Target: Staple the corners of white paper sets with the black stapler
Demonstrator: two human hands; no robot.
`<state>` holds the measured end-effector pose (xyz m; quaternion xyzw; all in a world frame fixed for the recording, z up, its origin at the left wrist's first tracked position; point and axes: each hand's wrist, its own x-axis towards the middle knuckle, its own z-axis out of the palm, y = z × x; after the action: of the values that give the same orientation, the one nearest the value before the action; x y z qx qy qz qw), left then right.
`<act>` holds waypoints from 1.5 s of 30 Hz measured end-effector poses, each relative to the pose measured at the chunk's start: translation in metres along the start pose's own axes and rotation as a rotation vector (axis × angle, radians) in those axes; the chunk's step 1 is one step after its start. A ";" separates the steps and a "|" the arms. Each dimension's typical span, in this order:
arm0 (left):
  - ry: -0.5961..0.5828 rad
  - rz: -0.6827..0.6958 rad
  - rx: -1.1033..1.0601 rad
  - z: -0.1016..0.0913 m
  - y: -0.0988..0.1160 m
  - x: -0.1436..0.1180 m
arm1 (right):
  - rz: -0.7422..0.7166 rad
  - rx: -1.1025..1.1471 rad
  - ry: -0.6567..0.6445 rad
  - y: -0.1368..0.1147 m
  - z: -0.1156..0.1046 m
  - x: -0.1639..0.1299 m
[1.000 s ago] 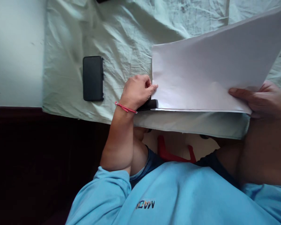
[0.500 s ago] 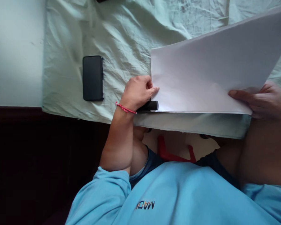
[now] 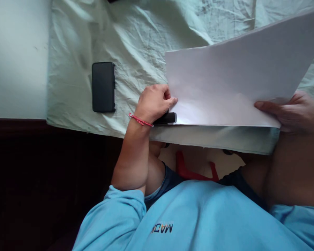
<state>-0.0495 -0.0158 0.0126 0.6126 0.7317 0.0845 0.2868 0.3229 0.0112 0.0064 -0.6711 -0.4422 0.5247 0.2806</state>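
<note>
1. paper [image 3: 232, 87] is thin and floppy, lifted over the cloth [image 3: 136, 45], right of the phone [image 3: 103, 87].
2. left hand [image 3: 153, 103] fingers pinch its left corner, over a black marker [image 3: 167, 118].
3. right hand [image 3: 293, 111] fingers clamp the near right edge; hold at the edges.

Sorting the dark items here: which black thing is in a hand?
The black marker, gripped in the left hand beside the paper; the black phone lies untouched on the cloth.

Sheet of paper [image 3: 232, 80]: left edge slid further left toward the phone [image 3: 103, 87], upper-left corner now past the left hand [image 3: 153, 103] fingertips; sheet overlaps the hand slightly more.
</note>
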 end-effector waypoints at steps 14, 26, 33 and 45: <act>0.131 0.038 0.183 0.011 0.008 -0.011 | 0.034 -0.014 -0.018 -0.002 0.000 -0.002; 0.254 -0.006 0.073 -0.003 -0.003 -0.008 | -0.008 0.100 0.018 -0.005 0.015 -0.005; 0.324 0.042 -0.011 -0.007 0.012 -0.001 | 0.028 0.147 0.043 -0.004 0.014 -0.004; 0.184 -0.104 -0.692 0.015 0.049 0.016 | -0.159 0.256 0.247 -0.014 -0.009 -0.005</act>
<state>-0.0016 0.0077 0.0178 0.4309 0.7128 0.3672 0.4141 0.3267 0.0137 0.0225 -0.6523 -0.3854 0.4665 0.4564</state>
